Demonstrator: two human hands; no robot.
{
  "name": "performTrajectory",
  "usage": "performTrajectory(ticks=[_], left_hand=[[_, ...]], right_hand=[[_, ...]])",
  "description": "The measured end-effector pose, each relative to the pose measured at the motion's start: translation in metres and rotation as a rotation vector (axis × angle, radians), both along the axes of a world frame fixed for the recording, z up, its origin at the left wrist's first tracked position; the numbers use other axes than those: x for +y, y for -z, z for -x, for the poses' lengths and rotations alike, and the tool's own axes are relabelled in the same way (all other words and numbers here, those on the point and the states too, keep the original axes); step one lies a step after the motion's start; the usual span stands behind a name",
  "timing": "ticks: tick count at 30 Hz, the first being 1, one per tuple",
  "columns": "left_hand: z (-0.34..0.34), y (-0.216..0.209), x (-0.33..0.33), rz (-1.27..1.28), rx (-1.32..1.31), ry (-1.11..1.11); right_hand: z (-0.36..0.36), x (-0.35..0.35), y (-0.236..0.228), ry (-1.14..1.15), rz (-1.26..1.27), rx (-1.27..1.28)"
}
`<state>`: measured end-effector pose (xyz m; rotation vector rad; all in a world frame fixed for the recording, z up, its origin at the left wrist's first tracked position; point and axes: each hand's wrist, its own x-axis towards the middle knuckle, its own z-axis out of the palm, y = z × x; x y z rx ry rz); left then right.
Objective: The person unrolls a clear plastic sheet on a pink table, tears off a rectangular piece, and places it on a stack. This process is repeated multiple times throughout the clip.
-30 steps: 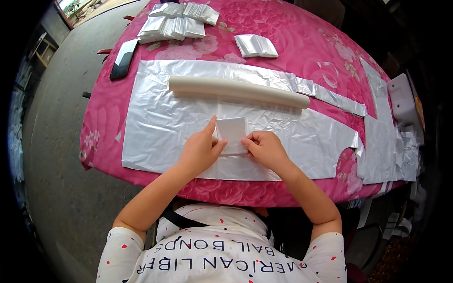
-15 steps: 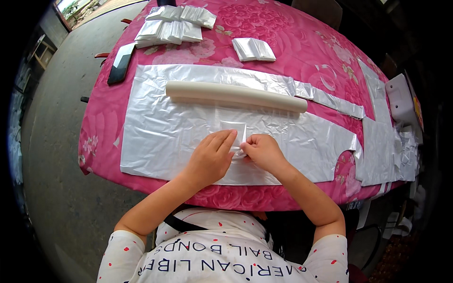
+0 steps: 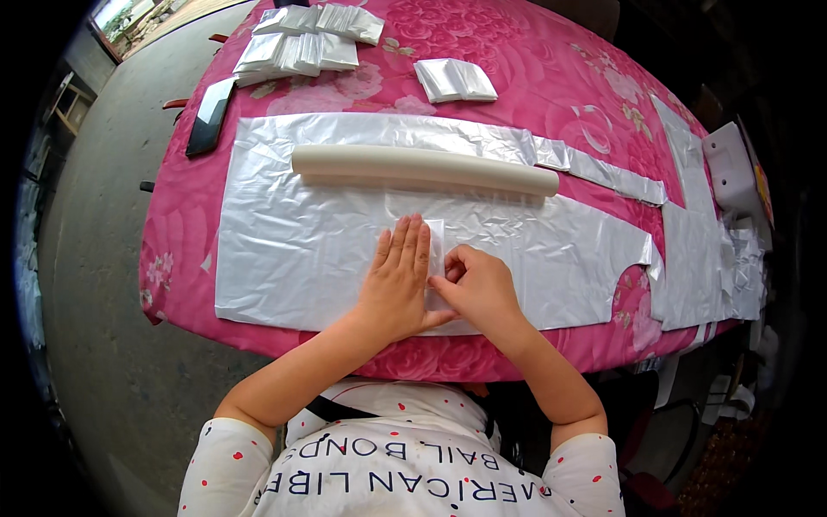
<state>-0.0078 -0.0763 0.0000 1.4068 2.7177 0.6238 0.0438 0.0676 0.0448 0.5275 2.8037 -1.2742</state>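
A small folded piece of white plastic film (image 3: 438, 234) lies on a large flat layer of the same film (image 3: 284, 224). My left hand (image 3: 394, 280) presses flat over it, fingers stretched forward and thumb out to the right. At its right edge my right hand (image 3: 479, 286) is closed, thumb and curled fingers pinching the edge; the fingertips are partly hidden. Just beyond both hands, a long cream-coloured tube (image 3: 422, 170) rests across the big film, which has a curved cut-out and narrow strips at its right end.
A pink flowered cloth (image 3: 517, 52) covers the table. Folded film packets (image 3: 297, 52) are stacked at the far left, with a smaller stack (image 3: 454, 80) at far middle. A phone (image 3: 209, 119) lies by the left edge. More film (image 3: 693, 258) and a white plastic container (image 3: 732, 177) sit at right.
My left hand has straightened and flattened onto the folded film, its thumb now spread toward the right. My right hand has shifted slightly and stays beside the folded edge.
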Motion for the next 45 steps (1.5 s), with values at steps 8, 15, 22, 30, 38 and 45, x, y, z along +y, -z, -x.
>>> performTrajectory(ticks=[8,15,22,30,38,45], left_hand=[[-0.001,-0.005,-0.007,-0.114,0.060,0.009],[-0.034,-0.021,-0.100,-0.385,-0.366,0.197],[-0.102,-0.006,-0.163,-0.474,-1.516,-0.629],[-0.098,0.000,-0.165,-0.539,-1.268,-0.685],[-0.044,-0.056,-0.129,-0.399,-0.240,-0.098],[-0.026,-0.068,-0.121,-0.450,-0.237,-0.185]], right_hand=[[-0.011,0.004,0.000,-0.187,-0.310,0.306],[0.036,-0.012,0.027,-0.561,-0.506,0.460],[-0.002,-0.077,0.034,-0.603,-0.263,0.293],[-0.043,-0.126,0.026,-0.898,0.045,0.274],[-0.010,-0.061,-0.010,-1.001,-0.209,0.414],[0.078,0.027,-0.027,-0.316,0.230,0.574]])
